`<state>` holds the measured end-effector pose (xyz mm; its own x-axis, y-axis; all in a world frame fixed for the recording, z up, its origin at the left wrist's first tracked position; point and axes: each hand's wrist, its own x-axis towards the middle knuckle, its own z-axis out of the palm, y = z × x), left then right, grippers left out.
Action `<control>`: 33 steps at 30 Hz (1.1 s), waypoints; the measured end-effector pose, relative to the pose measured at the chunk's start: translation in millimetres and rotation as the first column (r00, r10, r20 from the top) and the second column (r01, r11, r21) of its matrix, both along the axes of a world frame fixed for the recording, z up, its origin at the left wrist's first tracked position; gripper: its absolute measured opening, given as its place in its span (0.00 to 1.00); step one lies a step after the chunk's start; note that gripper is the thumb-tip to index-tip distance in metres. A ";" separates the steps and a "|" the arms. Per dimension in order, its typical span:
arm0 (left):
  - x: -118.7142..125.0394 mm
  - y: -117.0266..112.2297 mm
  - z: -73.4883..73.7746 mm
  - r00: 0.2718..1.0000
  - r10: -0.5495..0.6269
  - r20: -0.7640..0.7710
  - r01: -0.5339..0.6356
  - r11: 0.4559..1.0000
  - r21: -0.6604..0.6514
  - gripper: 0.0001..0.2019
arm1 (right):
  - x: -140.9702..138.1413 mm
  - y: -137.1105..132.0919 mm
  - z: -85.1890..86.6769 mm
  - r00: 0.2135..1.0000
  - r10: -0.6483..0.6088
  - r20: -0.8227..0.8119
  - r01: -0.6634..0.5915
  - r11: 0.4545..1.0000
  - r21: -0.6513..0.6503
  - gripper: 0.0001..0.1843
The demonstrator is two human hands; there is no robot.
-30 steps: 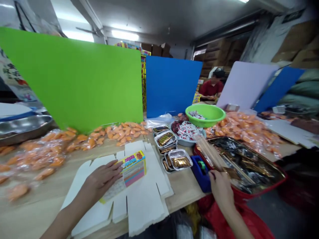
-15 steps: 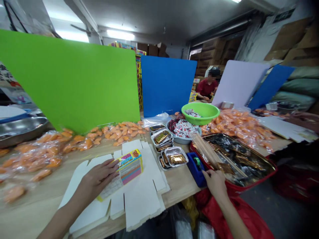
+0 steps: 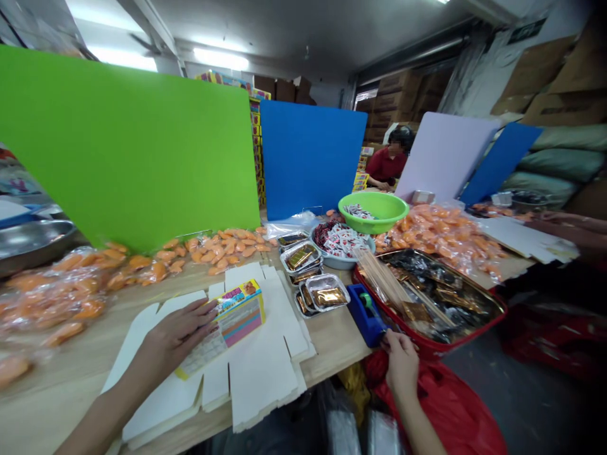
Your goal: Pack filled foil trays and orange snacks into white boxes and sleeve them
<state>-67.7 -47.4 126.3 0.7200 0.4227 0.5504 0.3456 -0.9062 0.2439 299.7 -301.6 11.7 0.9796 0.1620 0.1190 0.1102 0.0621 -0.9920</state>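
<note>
My left hand lies flat, fingers stretched out, on a colourful printed carton that is partly folded up on a stack of flat white carton blanks. My right hand is at the table's front edge, fingers curled against the near rim of a red tray holding dark wrapped snacks and wooden skewers. A blue tape dispenser sits just left of that hand. Whether the fingers hold anything is hidden.
Small foil trays sit mid-table. Behind them are a bowl of red-white sachets and a green bowl. Orange packets line the green divider. Another person in red sits far back. A red bag hangs below.
My right hand has drawn back from inside the red tray to its near rim at the table edge. The left hand stays on the carton. The view has shifted slightly right.
</note>
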 end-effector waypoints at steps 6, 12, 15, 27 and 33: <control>2.5 -4.6 -0.9 0.998 0.057 -0.012 -0.057 0.997 -0.058 0.18 | -7.2 -1.4 -5.2 0.957 0.033 -0.289 0.041 0.969 0.245 0.18; 7.3 -7.9 -5.6 0.994 0.107 -0.010 -0.107 0.993 -0.058 0.17 | -0.8 -8.5 -4.7 0.949 0.103 -0.298 -0.026 0.968 0.250 0.19; 8.6 -9.5 -5.7 0.994 0.111 0.006 -0.110 0.993 -0.050 0.17 | -1.1 -10.6 -2.3 0.946 0.129 -0.297 -0.051 0.965 0.256 0.20; 12.2 -15.8 2.8 0.991 0.119 0.066 -0.118 0.993 -0.023 0.17 | -12.9 -16.5 -4.8 0.908 0.192 -0.373 -0.079 0.952 0.297 0.24; 16.0 -19.8 -0.5 0.989 0.132 0.066 -0.133 0.991 0.009 0.12 | -53.1 -10.8 11.9 0.899 0.261 -0.352 -0.229 0.965 0.130 0.22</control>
<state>-51.8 -67.2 125.8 0.6208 0.5038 0.6007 0.4463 -0.8570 0.2575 246.5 -312.4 23.6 0.8879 0.4074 -0.2139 -0.2859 0.1242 -0.9502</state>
